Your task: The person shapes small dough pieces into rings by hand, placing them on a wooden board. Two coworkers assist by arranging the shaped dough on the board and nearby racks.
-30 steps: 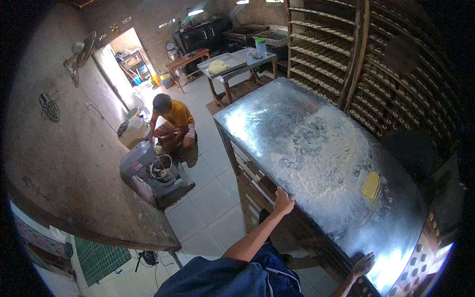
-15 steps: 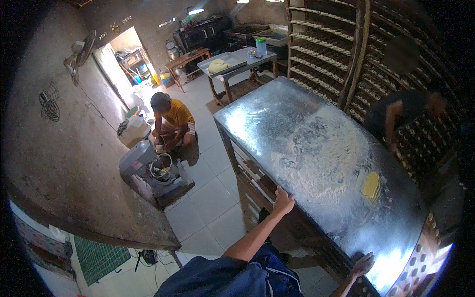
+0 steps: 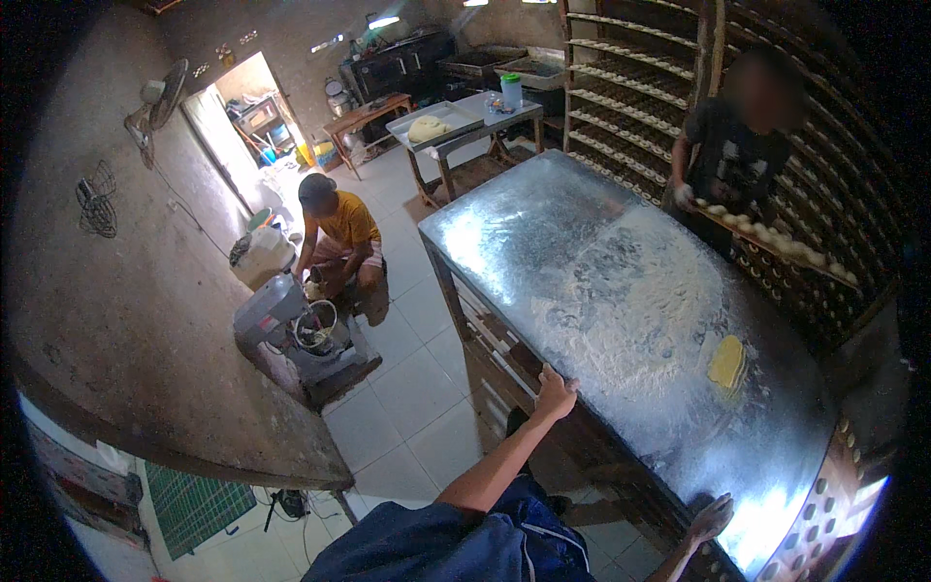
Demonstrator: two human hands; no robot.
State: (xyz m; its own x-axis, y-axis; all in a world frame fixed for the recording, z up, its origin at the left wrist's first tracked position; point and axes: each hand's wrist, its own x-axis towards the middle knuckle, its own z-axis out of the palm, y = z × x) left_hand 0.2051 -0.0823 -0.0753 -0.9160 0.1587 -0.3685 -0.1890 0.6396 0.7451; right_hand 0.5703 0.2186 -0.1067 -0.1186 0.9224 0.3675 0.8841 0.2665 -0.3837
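Right now the person's left hand (image 3: 556, 393) rests on the near edge of the long metal table (image 3: 543, 233), fingers laid over the rim, gripping nothing else; the right hand (image 3: 711, 516) sits further along the same edge, fingers loosely spread against the rim, likewise holding no object; a flat yellow piece of dough (image 3: 726, 362) lies on the floured patch (image 3: 630, 310) of the tabletop, well apart from the left hand and between the two hands, nearer the far side; across the table another person in a dark shirt (image 3: 732, 160) holds a long tray of dough balls (image 3: 776, 241) by the racks (image 3: 621, 87); on the floor a person in a yellow shirt (image 3: 339, 228) crouches beside a mixer (image 3: 291, 325).
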